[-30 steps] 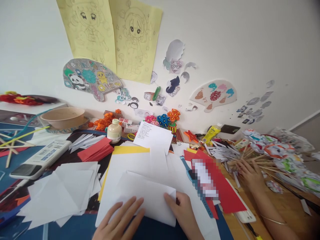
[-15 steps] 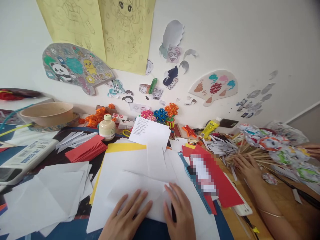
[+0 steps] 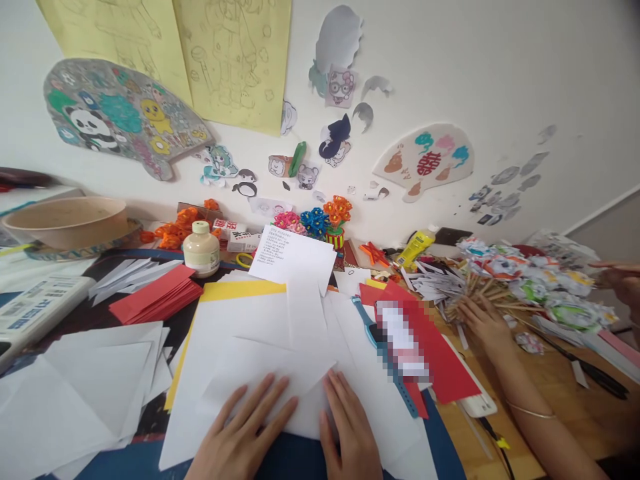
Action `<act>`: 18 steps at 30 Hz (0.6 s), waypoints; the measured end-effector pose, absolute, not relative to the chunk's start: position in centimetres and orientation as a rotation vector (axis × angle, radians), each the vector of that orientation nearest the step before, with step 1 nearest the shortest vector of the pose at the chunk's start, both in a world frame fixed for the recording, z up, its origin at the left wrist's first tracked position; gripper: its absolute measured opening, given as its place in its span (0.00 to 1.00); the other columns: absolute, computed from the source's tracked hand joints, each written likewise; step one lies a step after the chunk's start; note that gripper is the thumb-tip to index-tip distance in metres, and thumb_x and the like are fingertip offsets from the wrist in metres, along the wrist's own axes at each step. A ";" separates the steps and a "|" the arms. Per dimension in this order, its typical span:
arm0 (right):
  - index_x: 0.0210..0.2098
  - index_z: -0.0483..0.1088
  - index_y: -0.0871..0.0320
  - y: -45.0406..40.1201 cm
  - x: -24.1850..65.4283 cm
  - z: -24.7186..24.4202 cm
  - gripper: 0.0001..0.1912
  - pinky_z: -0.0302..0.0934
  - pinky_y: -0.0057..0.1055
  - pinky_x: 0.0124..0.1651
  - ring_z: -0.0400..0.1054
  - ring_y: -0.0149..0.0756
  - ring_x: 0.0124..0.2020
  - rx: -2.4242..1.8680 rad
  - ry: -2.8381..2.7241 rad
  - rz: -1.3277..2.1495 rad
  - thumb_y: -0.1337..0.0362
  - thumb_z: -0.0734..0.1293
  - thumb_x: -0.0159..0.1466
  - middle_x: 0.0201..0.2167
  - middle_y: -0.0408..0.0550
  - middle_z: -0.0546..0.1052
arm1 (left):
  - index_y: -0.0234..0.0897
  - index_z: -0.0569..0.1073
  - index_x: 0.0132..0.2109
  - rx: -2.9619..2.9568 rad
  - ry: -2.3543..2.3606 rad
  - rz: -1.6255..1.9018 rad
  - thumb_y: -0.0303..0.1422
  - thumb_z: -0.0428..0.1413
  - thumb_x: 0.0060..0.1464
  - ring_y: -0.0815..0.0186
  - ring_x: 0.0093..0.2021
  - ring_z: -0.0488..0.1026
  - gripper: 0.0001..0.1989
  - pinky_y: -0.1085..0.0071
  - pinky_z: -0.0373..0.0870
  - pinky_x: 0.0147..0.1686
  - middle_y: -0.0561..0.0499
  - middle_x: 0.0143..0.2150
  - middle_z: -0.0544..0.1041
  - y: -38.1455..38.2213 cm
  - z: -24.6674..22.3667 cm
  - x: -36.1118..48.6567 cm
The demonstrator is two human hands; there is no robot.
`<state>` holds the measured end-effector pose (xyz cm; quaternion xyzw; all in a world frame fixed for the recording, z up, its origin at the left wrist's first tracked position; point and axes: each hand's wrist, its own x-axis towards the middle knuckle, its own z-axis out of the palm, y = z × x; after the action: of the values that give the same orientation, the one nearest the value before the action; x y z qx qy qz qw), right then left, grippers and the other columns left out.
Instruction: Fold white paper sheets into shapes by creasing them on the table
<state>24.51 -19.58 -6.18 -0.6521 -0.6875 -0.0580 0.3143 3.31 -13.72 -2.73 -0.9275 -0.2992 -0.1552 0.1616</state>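
A folded sheet of white paper (image 3: 265, 370) lies in front of me on larger white sheets (image 3: 193, 347). My left hand (image 3: 245, 427) rests flat on its lower left part, fingers stretched out and spread. At the paper's right edge, my right hand (image 3: 350, 427) presses down with straight fingers held close together and the thumb apart. Nothing shows gripped in either hand. Just beyond the folded sheet lies a white paper strip (image 3: 304, 313). A card with handwriting (image 3: 293, 260) sits at the strip's far end.
White squares (image 3: 100, 387), red paper strips (image 3: 155, 293) and a glue bottle (image 3: 201, 250) are at left. To the right lie a blue watch (image 3: 377, 340) and red paper (image 3: 447, 360). Another person's hand (image 3: 487, 327) touches thin sticks. Scissors (image 3: 595, 373) lie farther right.
The view has shifted, so most things appear farther left. My right fingers have drawn closer together along the paper's edge. My left hand stays flat. More of the other person's far hand shows.
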 end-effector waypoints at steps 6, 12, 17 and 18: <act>0.66 0.51 0.57 -19.4 24.8 -5.5 0.29 0.67 0.42 0.55 0.59 0.48 0.62 -1.772 -1.958 -0.163 0.65 0.59 0.67 0.63 0.51 0.62 | 0.46 0.56 0.66 -2.666 -0.854 -0.453 0.19 0.44 0.48 0.62 0.65 0.57 0.38 0.61 0.42 0.64 0.54 0.66 0.60 -13.6 -2.9 3.3; 0.67 0.48 0.57 -19.1 24.6 -5.2 0.30 0.66 0.43 0.56 0.57 0.49 0.62 -1.784 -1.970 -0.145 0.63 0.59 0.68 0.64 0.51 0.60 | 0.46 0.56 0.66 -2.684 -0.881 -0.486 0.18 0.44 0.47 0.63 0.65 0.57 0.39 0.62 0.44 0.65 0.55 0.67 0.60 -13.7 -3.0 3.4; 0.68 0.47 0.56 -19.2 24.7 -5.2 0.30 0.65 0.44 0.57 0.56 0.48 0.63 -1.778 -1.950 -0.110 0.63 0.58 0.68 0.65 0.51 0.59 | 0.46 0.56 0.66 -2.666 -0.881 -0.446 0.18 0.44 0.46 0.63 0.66 0.55 0.39 0.61 0.40 0.66 0.54 0.67 0.59 -13.8 -3.1 3.4; 0.68 0.47 0.57 -19.3 24.7 -5.2 0.30 0.65 0.44 0.57 0.56 0.48 0.63 -1.781 -1.946 -0.108 0.63 0.58 0.68 0.65 0.51 0.58 | 0.46 0.56 0.66 -2.664 -0.882 -0.441 0.18 0.44 0.46 0.63 0.66 0.55 0.39 0.61 0.40 0.66 0.55 0.67 0.58 -13.8 -3.1 3.4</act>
<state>24.70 -19.25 -5.24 -0.6535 -0.7140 -0.0395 0.2480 3.38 -13.76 -3.12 -0.9272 -0.3070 -0.1536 0.1498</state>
